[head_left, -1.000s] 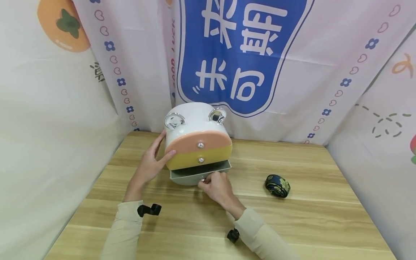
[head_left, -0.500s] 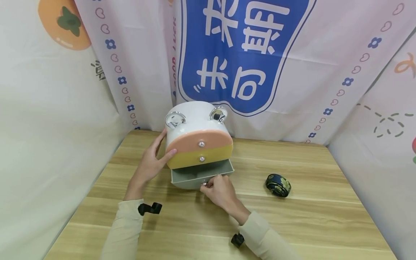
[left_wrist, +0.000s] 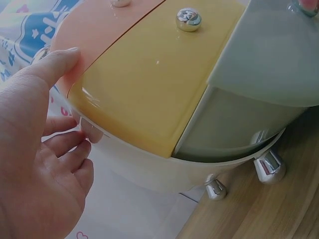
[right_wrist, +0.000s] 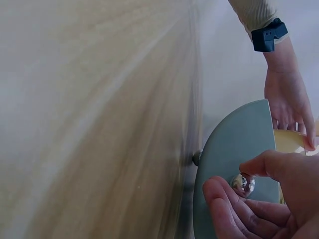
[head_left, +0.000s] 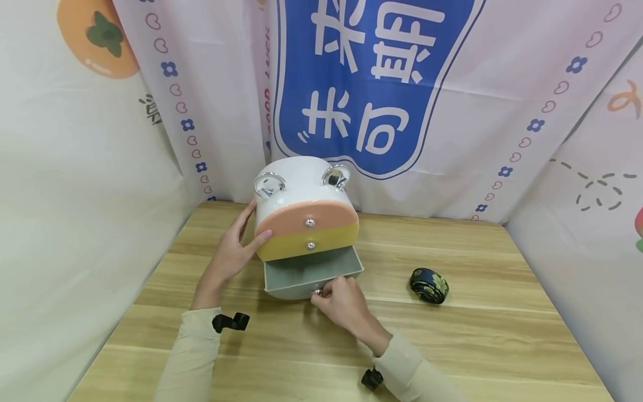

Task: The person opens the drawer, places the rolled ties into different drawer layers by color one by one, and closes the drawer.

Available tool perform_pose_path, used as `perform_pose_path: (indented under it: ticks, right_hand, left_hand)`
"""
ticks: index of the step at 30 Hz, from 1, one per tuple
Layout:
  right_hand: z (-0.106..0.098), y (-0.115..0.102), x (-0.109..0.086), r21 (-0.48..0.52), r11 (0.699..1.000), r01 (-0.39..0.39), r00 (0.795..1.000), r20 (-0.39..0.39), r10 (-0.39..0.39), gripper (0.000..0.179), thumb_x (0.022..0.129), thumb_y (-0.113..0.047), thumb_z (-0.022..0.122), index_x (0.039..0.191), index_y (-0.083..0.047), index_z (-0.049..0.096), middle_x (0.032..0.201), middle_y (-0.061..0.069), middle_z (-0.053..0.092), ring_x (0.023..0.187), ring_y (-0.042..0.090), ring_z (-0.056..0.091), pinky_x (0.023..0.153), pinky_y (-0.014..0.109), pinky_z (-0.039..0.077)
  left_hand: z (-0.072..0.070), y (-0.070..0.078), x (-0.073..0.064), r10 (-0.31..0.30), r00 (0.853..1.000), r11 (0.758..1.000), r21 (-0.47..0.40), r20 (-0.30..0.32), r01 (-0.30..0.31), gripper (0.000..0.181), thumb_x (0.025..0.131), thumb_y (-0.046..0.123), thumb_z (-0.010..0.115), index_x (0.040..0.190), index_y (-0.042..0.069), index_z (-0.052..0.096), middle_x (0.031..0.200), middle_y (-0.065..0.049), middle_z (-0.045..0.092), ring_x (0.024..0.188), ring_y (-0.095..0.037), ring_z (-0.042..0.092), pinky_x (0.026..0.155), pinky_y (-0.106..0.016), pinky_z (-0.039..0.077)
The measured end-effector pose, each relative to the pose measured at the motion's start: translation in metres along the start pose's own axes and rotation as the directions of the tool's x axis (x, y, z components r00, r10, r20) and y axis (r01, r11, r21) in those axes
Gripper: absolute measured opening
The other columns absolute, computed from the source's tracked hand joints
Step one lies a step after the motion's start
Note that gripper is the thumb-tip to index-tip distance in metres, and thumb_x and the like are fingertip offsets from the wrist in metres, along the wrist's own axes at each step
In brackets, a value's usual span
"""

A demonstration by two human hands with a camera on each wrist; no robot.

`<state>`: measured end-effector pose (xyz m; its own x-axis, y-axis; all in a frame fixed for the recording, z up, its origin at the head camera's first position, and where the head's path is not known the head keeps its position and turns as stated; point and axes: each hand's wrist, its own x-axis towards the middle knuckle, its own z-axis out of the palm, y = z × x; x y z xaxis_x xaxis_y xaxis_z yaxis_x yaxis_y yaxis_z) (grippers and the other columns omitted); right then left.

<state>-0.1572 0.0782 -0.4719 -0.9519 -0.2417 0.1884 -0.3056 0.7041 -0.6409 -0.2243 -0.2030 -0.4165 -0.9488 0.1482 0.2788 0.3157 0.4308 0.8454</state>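
Note:
A small white drawer cabinet [head_left: 293, 167] with rounded sides stands on the table. Its fronts are a pink drawer [head_left: 286, 220], a yellow drawer [head_left: 281, 247] and a grey-green drawer [head_left: 288, 292], each with a silver knob. The lowest, grey-green one is pulled well out, and nothing shows in its visible inside. My left hand [head_left: 228, 254] holds the cabinet's left side, thumb on the front and fingers along the white side. Between thumb and fingers, my right hand [head_left: 344, 301] pinches the silver knob [right_wrist: 243, 185] of the grey-green drawer.
A rolled dark tie-like band [head_left: 429, 286] with a yellow-green floral pattern lies on the wooden table [head_left: 482, 335], right of the cabinet. Short silver feet [left_wrist: 269, 167] hold the cabinet up. Behind it hangs a printed cloth [head_left: 452, 184].
The grey-green drawer has slid further out toward me, with my right hand moving back along with its knob. My left hand stays on the cabinet's side.

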Motion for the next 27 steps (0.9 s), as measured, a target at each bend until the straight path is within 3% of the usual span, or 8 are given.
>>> perform_pose_path:
  ticks: [9, 19, 27]
  right_hand:
    - [-0.001, -0.001, -0.007, 0.019, 1.000, 0.002, 1.000, 0.022, -0.002, 0.037, 0.087, -0.024, 0.077, 0.051, -0.023, 0.067, 0.045, -0.017, 0.055, 0.043, -0.006, 0.039, 0.041, 0.017, 0.035]
    - [-0.001, -0.003, -0.012, 0.038, 0.999, 0.003, 1.000, 0.030, -0.004, 0.033, 0.089, -0.025, 0.079, 0.057, -0.021, 0.072, 0.050, -0.015, 0.062, 0.045, -0.007, 0.047, 0.042, 0.017, 0.043]
    - [-0.005, 0.004, -0.015, 0.075, 0.997, 0.020, 0.994, 0.106, -0.028, 0.018, 0.092, -0.024, 0.079, 0.077, -0.014, 0.081, 0.069, -0.005, 0.076, 0.058, -0.006, 0.061, 0.054, 0.015, 0.053]
  left_hand:
    - [0.000, -0.001, 0.001, 0.010, 1.000, 1.000, -0.004, 0.001, -0.010, 0.085, 0.102, 0.040, 0.070, 0.170, 0.030, 0.020, 0.179, 0.000, 0.015, 0.166, -0.030, 0.013, 0.134, -0.060, 0.018]
    - [0.001, -0.002, 0.001, 0.017, 1.000, 1.000, -0.009, 0.001, -0.017, 0.083, 0.103, 0.039, 0.069, 0.169, 0.033, 0.020, 0.179, 0.003, 0.015, 0.166, -0.028, 0.014, 0.135, -0.058, 0.017]
    - [0.001, 0.000, 0.000, 0.015, 1.000, 1.000, -0.013, -0.004, -0.015, 0.084, 0.102, 0.038, 0.070, 0.170, 0.030, 0.021, 0.177, 0.008, 0.016, 0.166, -0.029, 0.015, 0.135, -0.058, 0.017]
